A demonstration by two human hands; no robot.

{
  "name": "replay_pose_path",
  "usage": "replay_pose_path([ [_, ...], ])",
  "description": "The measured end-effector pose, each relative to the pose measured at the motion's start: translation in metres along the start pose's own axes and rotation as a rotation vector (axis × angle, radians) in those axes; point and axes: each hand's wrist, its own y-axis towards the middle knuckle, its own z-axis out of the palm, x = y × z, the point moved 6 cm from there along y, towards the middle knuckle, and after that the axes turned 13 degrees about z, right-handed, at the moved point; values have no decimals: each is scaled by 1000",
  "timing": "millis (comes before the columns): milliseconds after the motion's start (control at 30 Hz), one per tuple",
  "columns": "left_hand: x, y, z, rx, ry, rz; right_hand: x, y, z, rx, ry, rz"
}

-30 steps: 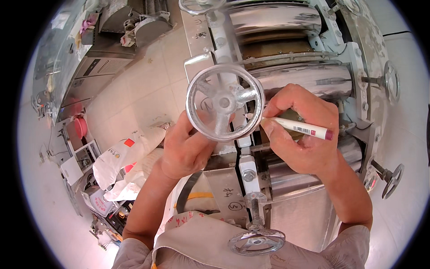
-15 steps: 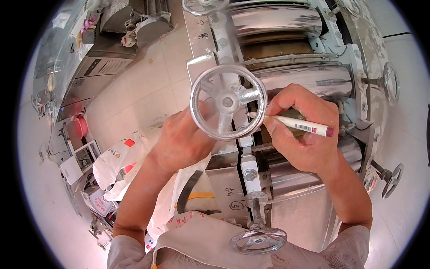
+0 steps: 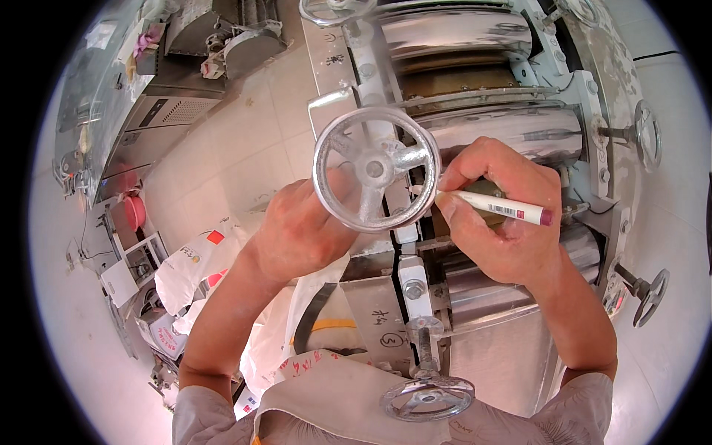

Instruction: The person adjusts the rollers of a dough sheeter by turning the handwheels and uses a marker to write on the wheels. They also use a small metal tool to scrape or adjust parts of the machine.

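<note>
My right hand [image 3: 512, 204] is closed around a white marker [image 3: 500, 206] with a dark red end, held like a pen. Its tip points left, toward the white metal bar on the machine's side, and passes partly behind the rim of a silver handwheel [image 3: 348, 210]. My left hand [image 3: 300, 233] is at the wheel's lower left, back of the hand up. Its fingers run in under the rim and are mostly hidden, so what they touch does not show.
Shiny steel rollers [image 3: 512, 133] lie across the machine. Another handwheel [image 3: 428, 399] stands close to my apron, and more [image 3: 649, 136] project on the right. White bags [image 3: 189, 267] are at the left, beyond my left forearm. Tiled floor [image 3: 245, 126] lies behind them.
My left elbow has shifted slightly outward to the left. The marker tip is more hidden by the wheel rim now; my right hand is nearly still.
</note>
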Motion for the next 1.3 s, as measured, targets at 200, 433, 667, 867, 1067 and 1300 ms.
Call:
replay_pose_path([
  [200,-5,6,-6,22,-68,37,0,0,-1,4,5,11],
  [433,-4,2,-4,-54,-77,-40,-1,0,-1,3,6,9],
  [667,2,7,-5,-53,-60,20,-4,-1,-1,3,27,32],
  [867,7,0,-4,20,-122,15,-2,0,0,19,19,23],
  [1067,10,6,-13,35,-298,-13,-9,-2,1,21,69,93],
  [1300,7,-18,-6,-278,-488,-265,-11,-1,10,49,68,75],
])
